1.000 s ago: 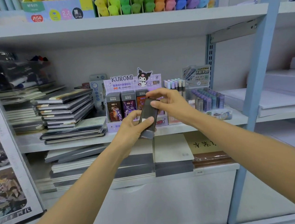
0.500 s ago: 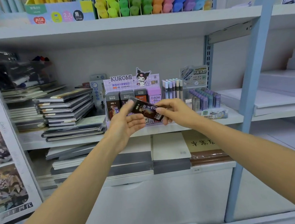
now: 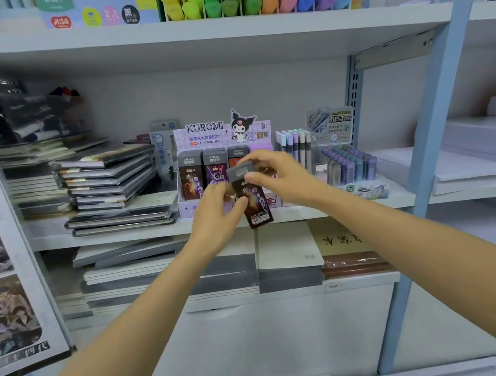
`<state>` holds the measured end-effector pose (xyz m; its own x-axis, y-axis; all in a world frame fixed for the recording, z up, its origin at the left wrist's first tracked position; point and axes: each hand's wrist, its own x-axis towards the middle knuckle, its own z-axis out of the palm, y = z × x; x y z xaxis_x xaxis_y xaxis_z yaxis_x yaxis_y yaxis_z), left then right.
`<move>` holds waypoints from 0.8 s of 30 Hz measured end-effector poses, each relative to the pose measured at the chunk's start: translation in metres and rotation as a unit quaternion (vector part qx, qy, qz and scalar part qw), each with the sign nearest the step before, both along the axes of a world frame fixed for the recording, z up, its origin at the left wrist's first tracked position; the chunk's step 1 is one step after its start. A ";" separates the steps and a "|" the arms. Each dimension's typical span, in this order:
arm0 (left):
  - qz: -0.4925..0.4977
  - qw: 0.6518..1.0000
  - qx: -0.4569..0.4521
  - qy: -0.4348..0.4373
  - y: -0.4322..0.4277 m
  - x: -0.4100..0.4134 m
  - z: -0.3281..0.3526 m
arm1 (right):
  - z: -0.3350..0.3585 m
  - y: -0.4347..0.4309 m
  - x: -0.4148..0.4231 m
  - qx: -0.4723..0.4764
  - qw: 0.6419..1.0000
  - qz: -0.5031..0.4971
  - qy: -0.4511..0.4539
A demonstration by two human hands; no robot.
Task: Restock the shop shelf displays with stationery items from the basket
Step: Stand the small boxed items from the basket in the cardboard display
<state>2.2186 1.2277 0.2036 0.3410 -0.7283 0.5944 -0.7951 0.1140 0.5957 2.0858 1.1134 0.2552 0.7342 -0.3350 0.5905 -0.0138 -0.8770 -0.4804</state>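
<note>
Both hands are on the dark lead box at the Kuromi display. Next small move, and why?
Probably lift the lead box and ease it toward the right end of the Kuromi display. The left hand and right hand hold it cap-up before three matching boxes; right of them only lilac shows, seemingly an open slot.

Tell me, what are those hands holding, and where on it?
A dark pack: the right hand pinches its grey top, the left hand grips its middle.
</note>
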 end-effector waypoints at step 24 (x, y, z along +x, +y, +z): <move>0.159 0.939 -0.004 -0.306 -0.022 0.031 -0.057 | 0.026 -0.042 0.049 -0.159 0.974 -0.160 0.035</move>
<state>2.2493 1.2057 0.1470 0.1329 -0.6419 0.7552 -0.9829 -0.1834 0.0171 2.1352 1.0710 0.2811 0.6641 -0.3617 0.6543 -0.3333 -0.9266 -0.1740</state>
